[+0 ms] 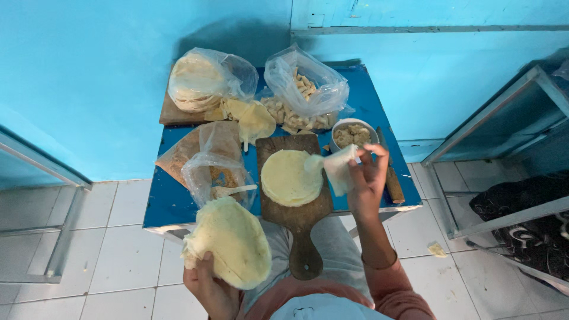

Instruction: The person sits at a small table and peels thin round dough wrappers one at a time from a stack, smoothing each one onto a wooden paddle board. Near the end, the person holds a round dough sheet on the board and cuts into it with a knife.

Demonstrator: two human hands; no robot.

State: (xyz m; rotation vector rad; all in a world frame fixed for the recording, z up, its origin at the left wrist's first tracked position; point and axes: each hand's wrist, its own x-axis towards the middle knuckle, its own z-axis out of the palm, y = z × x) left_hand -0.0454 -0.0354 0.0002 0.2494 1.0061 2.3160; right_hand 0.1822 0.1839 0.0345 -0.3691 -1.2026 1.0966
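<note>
Left hand (210, 287), lower centre of frame, clenched on a stack of wrappers (231, 240). Right hand (367, 178) pinching one wrapper (339, 169) above the cutting board (299, 219).

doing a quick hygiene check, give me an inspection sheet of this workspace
surface: small blue table against a blue wall, crowded.
job's things: round flat wrapper lies on a wooden paddle board; a stack of wrappers and a folded piece are in the hands; bowl of filling behind the board.
clutter: open plastic bag of wrappers, bag of pale cut pieces, bag of brown crumbs, wooden stick at the table's right edge.
grippers: left hand holds the stack from below; right hand pinches the folded piece.
cables: nothing seen.
surroundings: white tiled floor with a scrap on it, metal frame at right.
</note>
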